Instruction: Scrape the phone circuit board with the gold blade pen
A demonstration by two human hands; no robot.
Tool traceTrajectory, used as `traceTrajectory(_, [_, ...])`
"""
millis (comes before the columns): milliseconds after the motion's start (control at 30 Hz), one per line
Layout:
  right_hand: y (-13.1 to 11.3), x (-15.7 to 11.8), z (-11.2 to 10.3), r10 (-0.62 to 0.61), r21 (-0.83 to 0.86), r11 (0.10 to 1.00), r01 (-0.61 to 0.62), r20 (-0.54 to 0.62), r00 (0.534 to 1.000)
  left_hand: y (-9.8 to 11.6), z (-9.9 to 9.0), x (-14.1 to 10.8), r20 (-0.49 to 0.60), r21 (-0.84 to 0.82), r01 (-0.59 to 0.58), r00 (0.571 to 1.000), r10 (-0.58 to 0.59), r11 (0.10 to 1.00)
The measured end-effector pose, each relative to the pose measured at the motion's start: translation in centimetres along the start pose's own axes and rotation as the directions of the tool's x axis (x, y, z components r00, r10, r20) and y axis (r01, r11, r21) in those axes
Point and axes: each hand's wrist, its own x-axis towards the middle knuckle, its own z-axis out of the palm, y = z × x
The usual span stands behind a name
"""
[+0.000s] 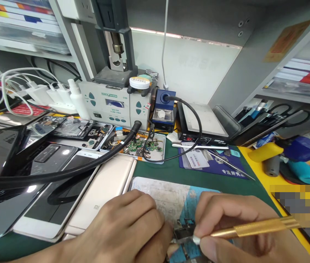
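Note:
My right hand [231,223] pinches a gold-handled craft knife [253,228] close to its front end. A whitish bit shows at the fingertips, and a thin grey blade points left from there. My left hand [133,226] is curled, with its fingertips at a small dark metal part [184,232]. Whether those fingers grip the part or something under them is hidden by the knuckles. Both hands are over a worn grey-and-blue work plate [168,195], and the blade end is close to the left fingertips.
Phones [100,197] lie at the left, under a thick black hose [89,171]. A tray of circuit boards [157,157], a hot-air station [116,104] and a soldering-iron holder [164,109] stand behind. Tweezers [231,164] lie on a purple mat [185,162] at the right.

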Motion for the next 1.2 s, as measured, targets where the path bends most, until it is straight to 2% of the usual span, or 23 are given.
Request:
traceTrajectory(100, [0.2,0.0,0.0,-0.038,-0.017,0.999,0.038,-0.022,0.999,-0.2,0.2,0.0,0.012,-0.015,0.0,1.0,0.0,1.0])
traceTrajectory(233, [0.3,0.1,-0.1,-0.022,-0.037,0.999,0.023,0.007,1.0,-0.4,0.2,0.0,0.009,-0.01,-0.013,1.0,0.014,1.0])
traceTrajectory(433, [-0.1,0.1,-0.2,-0.006,0.028,1.0,0.005,0.025,1.0,-0.3,0.1,0.2,0.01,-0.015,0.002,1.0,-0.002,1.0])
traceTrajectory(1000, [-0.2,0.2,0.2,-0.01,0.049,0.999,0.012,-0.032,0.999,-0.1,0.0,-0.1,0.002,0.011,-0.004,1.0,0.004,1.0])
traceTrajectory(1200, [0.0,0.1,0.4,0.081,0.122,0.989,-0.078,-0.021,0.996,-0.2,-0.1,1.0,0.016,0.125,-0.052,0.999,0.05,0.991])
